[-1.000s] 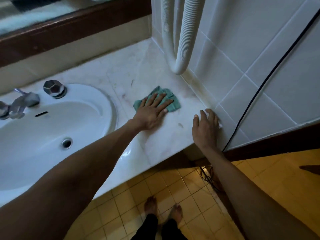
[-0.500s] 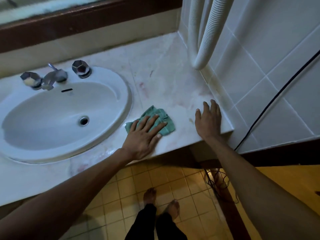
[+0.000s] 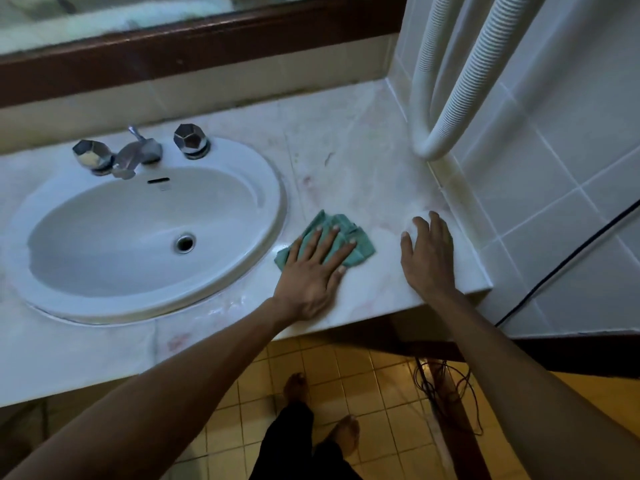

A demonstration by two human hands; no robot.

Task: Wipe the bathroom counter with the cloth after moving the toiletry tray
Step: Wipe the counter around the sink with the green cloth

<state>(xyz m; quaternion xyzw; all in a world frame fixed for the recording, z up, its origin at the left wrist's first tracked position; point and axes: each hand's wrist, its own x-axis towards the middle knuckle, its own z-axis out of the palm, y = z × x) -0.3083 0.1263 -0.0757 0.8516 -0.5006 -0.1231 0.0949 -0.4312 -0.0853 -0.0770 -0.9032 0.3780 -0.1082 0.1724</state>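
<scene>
A crumpled teal cloth (image 3: 360,244) lies on the pale marble counter (image 3: 346,174), just right of the sink rim. My left hand (image 3: 315,268) presses flat on the cloth with fingers spread, covering its near half. My right hand (image 3: 427,251) rests palm down on the bare counter near the right front corner, holding nothing. No toiletry tray is in view.
A white oval sink (image 3: 145,230) with a chrome faucet (image 3: 136,154) and two knobs fills the left. Two white ribbed hoses (image 3: 446,98) hang against the tiled wall (image 3: 554,116) at the right. A black cable (image 3: 568,258) runs down the tiles. My bare feet stand on yellow floor tiles (image 3: 346,375).
My left hand has dragged the cloth from the back of the counter toward the front and left, up to the sink rim. My right hand has stayed at the counter corner.
</scene>
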